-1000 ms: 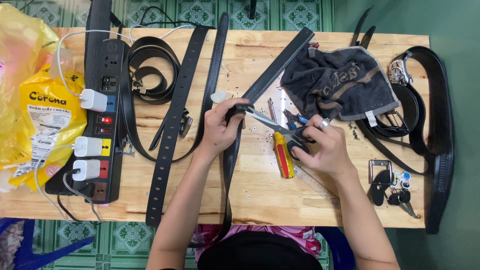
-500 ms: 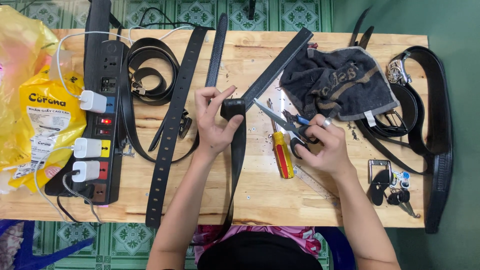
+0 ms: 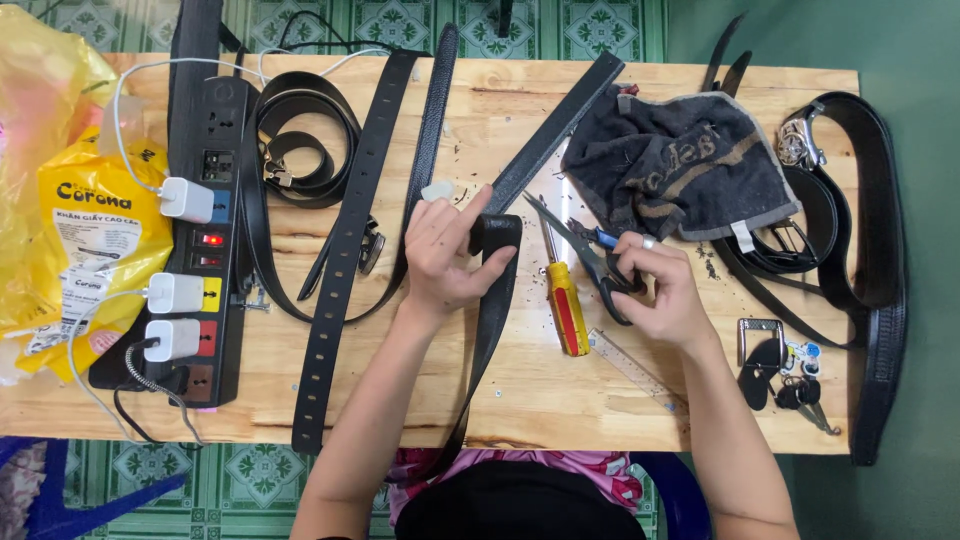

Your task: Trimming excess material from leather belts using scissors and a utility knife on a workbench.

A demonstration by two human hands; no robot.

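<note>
One folded black leather belt [image 3: 495, 262]

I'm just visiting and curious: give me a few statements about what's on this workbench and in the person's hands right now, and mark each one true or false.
1. The left hand holds the end of a black belt. True.
2. The right hand holds a hammer. False: it holds scissors.
3. A screwdriver with a red and yellow handle lies between the hands. True.
4. The dark towel lies by the power strip. False: the towel is at the table's right, the strip at its left.
5. Nothing is plugged into the power strip. False: white plugs sit in it.
</note>
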